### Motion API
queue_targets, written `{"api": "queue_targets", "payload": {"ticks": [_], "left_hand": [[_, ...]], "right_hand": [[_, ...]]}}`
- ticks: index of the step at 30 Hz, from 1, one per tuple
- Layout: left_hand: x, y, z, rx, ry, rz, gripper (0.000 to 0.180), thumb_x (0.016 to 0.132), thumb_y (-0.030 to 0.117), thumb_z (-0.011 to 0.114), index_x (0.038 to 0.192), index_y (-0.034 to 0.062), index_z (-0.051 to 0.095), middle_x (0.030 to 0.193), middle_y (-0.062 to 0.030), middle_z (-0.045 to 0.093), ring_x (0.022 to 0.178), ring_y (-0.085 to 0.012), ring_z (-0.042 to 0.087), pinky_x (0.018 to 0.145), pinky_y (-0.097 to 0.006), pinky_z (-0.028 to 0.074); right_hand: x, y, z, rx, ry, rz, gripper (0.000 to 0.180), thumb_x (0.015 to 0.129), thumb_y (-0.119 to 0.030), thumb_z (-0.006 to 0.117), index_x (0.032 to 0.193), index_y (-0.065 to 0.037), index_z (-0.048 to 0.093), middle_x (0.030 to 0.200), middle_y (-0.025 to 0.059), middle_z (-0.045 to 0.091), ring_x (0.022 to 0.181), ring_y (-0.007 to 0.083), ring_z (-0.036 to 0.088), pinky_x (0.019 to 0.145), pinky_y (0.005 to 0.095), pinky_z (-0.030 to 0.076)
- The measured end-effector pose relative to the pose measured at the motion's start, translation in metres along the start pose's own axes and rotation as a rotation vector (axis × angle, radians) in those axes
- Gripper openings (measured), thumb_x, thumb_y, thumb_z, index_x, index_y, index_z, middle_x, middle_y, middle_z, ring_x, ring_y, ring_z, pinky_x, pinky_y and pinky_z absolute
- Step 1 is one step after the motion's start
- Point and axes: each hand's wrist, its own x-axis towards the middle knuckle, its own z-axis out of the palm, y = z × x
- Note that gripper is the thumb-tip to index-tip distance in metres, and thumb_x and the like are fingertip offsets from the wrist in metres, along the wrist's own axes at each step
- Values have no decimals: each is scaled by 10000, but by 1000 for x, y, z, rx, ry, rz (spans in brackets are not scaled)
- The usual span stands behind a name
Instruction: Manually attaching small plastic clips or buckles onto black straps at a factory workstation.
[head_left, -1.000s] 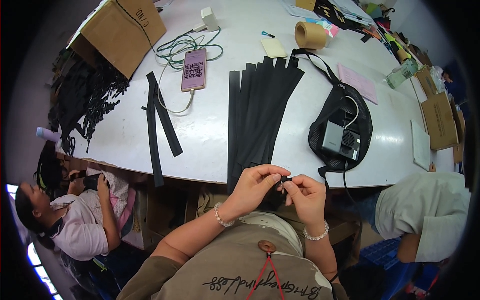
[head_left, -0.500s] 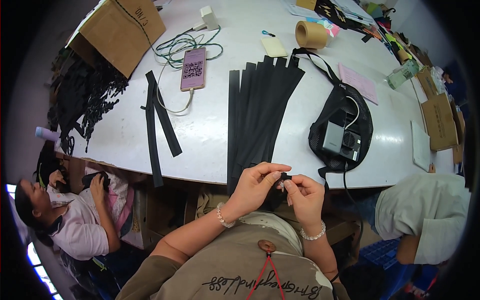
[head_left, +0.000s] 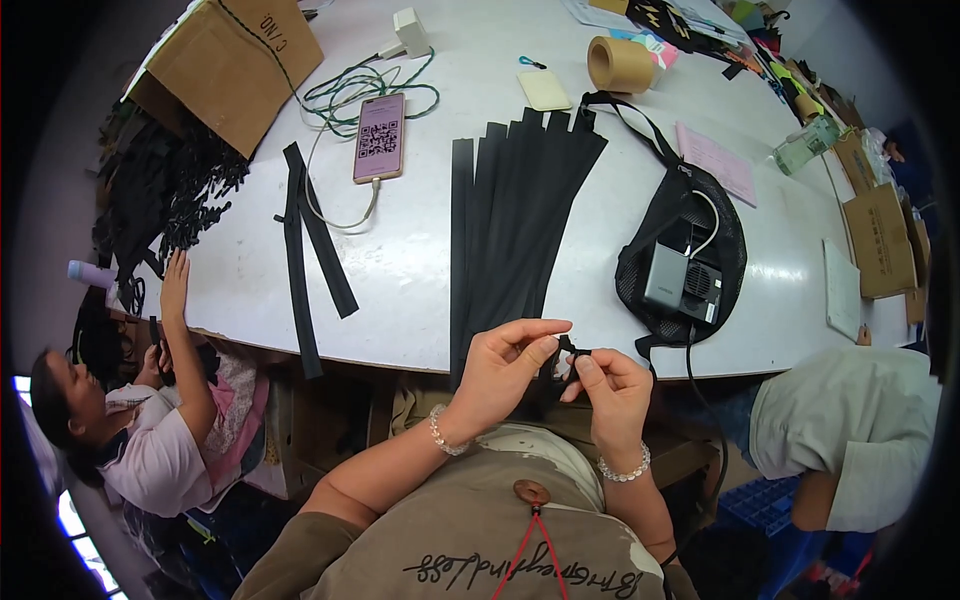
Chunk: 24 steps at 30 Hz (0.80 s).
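Observation:
At the table's near edge my left hand (head_left: pixel 503 368) and my right hand (head_left: pixel 612 388) are both closed in a pinch. Between their fingertips is a small black piece (head_left: pixel 567 346), perhaps the end of a black strip; its exact kind is too small to make out. Just beyond my hands, a fanned bundle of long flat black fabric strips (head_left: pixel 510 210) lies on the white table (head_left: pixel 400 270), its near ends hanging over the edge. Two more black strips (head_left: pixel 297 270) lie crossed at their far ends on the left.
A phone (head_left: pixel 379 140) with a cable lies beyond the crossed strips. A black mesh bag (head_left: pixel 640 235) holding a grey power bank (head_left: pixel 665 277) sits to the right. A cardboard box (head_left: pixel 235 75) and a black pile (head_left: pixel 150 190) are far left. One co-worker sits each side.
My fingertips have drawn slightly apart, with the small black piece still between them. The co-worker on the left has stretched a hand up to the table edge beside the black pile.

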Motion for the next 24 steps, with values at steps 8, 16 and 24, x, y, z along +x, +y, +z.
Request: {"api": "queue_targets", "payload": {"ticks": [8, 16, 24], "left_hand": [[-1, -2, -2, 9, -72, -18, 165, 900, 57, 533, 1012, 1, 641, 898, -13, 630, 803, -34, 520, 712, -189, 427], [-1, -7, -4, 78, -122, -3, 158, 903, 56, 529, 989, -20, 638, 889, -33, 605, 739, -62, 534, 656, -203, 447], [-2, 3, -2, 283, -92, 86, 138, 873, 73, 558, 954, 49, 668, 718, 1, 487, 648, -71, 433, 588, -215, 370]], "right_hand": [[1, -6, -3, -9, -64, 33, 97, 834, 12, 574, 741, 34, 588, 658, -23, 537, 550, 11, 434, 477, 164, 326], [1, -7, -4, -49, -66, 52, 97, 811, 29, 585, 715, 26, 576, 648, -38, 532, 576, 1, 437, 489, 161, 328], [-1, -9, -4, -110, -72, 20, 85, 812, 30, 589, 728, 30, 577, 649, -31, 536, 575, 4, 445, 492, 160, 341]]}}
